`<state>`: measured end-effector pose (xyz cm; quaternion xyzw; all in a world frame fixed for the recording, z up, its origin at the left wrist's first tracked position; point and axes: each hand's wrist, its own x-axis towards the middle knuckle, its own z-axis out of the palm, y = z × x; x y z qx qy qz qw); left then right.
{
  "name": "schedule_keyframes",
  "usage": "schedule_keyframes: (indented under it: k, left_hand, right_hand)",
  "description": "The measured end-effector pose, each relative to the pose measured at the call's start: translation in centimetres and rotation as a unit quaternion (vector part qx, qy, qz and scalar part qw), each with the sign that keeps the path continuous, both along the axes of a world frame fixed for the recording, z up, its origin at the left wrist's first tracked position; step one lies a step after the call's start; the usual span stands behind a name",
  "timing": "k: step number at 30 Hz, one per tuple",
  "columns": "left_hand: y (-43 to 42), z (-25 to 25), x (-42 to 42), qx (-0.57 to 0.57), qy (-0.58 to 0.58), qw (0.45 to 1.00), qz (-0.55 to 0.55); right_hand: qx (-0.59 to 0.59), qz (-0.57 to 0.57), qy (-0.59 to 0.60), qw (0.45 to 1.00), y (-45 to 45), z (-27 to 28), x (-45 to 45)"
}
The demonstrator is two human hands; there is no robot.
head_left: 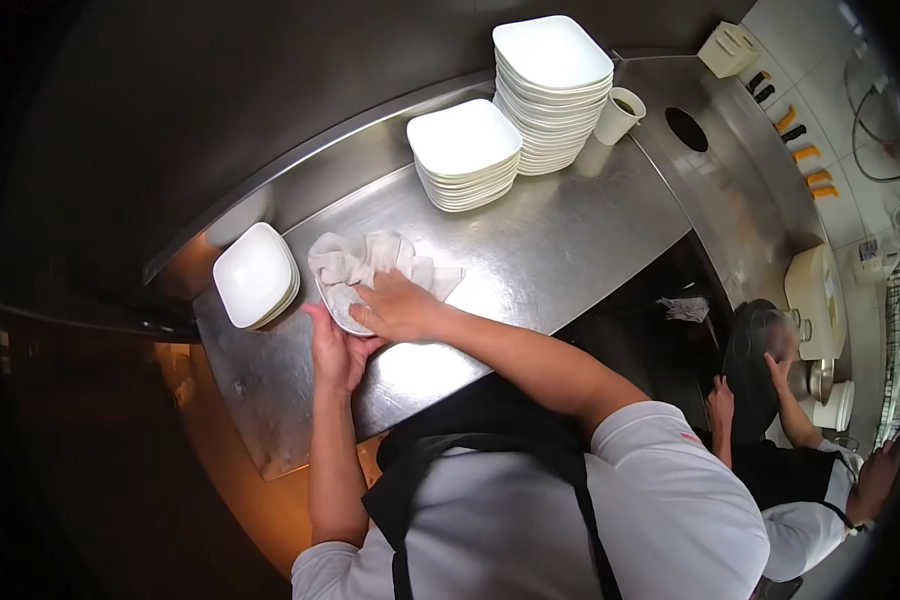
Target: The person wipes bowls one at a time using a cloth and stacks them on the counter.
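Note:
My left hand (338, 352) grips the near edge of a white square plate (328, 303), its thumb up along the side. Most of that plate is covered by a crumpled whitish cloth (348, 260). My right hand (406, 306) presses the cloth onto the plate, fingers bent into its folds. To the left of my hands, a short stack of white square plates (254, 278) stands on the steel counter (560, 235). Farther back are a medium stack of the same plates (465, 140) and a taller one (553, 55).
Beside the tall stack is a white cup (619, 115) with dark contents. The counter at right has a round dark hole (686, 130). Several knives (808, 153) hang on the tiled wall. At lower right a co-worker (790, 480) holds a dark round pan (750, 375).

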<state>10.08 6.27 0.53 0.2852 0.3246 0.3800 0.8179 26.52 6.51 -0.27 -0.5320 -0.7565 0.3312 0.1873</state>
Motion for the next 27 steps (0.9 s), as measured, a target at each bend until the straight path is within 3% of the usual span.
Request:
schedule_keyframes:
  k: [3, 4, 6, 7, 8, 9, 10, 11, 13, 14, 15, 17, 19, 21, 23, 24, 26, 27]
  left_hand:
    - [-0.1, -1.7, 0.7, -0.015, 0.005, 0.998, 0.054]
    - [-0.2, -2.3, 0.6, -0.029, 0.030, 0.998, 0.047]
    - [-0.8, -3.4, 0.4, -0.040, 0.048, 0.998, 0.029]
    - [-0.9, -3.7, 0.5, -0.029, 0.055, 0.998, 0.033]
    - [-1.3, -2.6, 0.9, -0.034, 0.092, 0.995, 0.035]
    - [-1.5, -1.5, 0.8, -0.042, 0.129, 0.990, 0.036]
    - [-1.1, -3.4, -0.2, -0.028, 0.196, 0.980, 0.023]
    - [-0.9, -3.9, -1.2, 0.012, 0.281, 0.960, 0.006]
    - [-0.4, -4.0, -2.5, 0.090, 0.445, 0.890, -0.037]
    - [-2.3, -1.8, -1.4, 0.202, 0.589, 0.779, 0.071]
    - [-2.9, -0.8, -0.9, 0.295, 0.604, 0.738, 0.058]
    - [-3.7, 0.2, -0.1, 0.472, 0.614, 0.632, 0.027]
    - [-4.4, 0.6, 2.2, 0.532, 0.658, 0.529, -0.068]
    - [-3.8, -2.6, 3.4, 0.557, 0.723, 0.398, -0.096]
    - [-2.5, -3.0, 3.6, 0.514, 0.690, 0.482, -0.165]
    - [-1.7, -2.8, 3.6, 0.490, 0.669, 0.521, -0.204]
    - [-1.0, 2.6, 3.9, 0.297, 0.559, 0.758, -0.160]
    - [-0.9, 4.5, 4.0, 0.185, 0.481, 0.847, -0.132]
  right_hand:
    - [0.081, -0.023, 0.013, 0.996, -0.7, -2.1, -1.7]
    - [0.083, -0.111, 0.121, 0.983, -1.2, -1.9, -2.5]
    - [0.072, -0.069, 0.095, 0.990, -0.2, -4.8, -2.6]
    - [0.127, -0.095, 0.204, 0.966, -0.3, -4.9, -2.0]
    - [-0.017, -0.116, 0.404, 0.907, -0.9, -3.6, -0.8]
    - [-0.194, -0.291, 0.654, 0.671, -1.5, -0.4, -1.2]
    - [-0.185, -0.287, 0.668, 0.661, -0.9, -2.3, 0.6]
    - [-0.184, -0.298, 0.705, 0.617, -1.2, 0.6, 2.2]
    - [-0.118, -0.306, 0.745, 0.581, -1.5, 3.7, 5.9]
    - [-0.055, -0.283, 0.728, 0.622, -1.3, 3.4, 7.9]
    - [0.000, -0.307, 0.696, 0.649, -1.9, 5.2, 8.7]
    - [0.029, -0.274, 0.736, 0.619, -2.1, 5.1, 10.8]
    - [0.056, -0.266, 0.749, 0.604, -2.5, 4.2, 11.8]
    - [0.054, -0.290, 0.732, 0.615, -3.6, 3.4, 11.8]
    - [0.060, -0.310, 0.738, 0.597, -4.8, 2.0, 11.9]
    - [0.061, -0.323, 0.716, 0.616, -5.1, 1.1, 12.1]
    - [0.063, -0.350, 0.672, 0.649, -5.9, -1.4, 12.4]
    - [0.083, -0.308, 0.569, 0.758, -6.3, -3.2, 12.3]
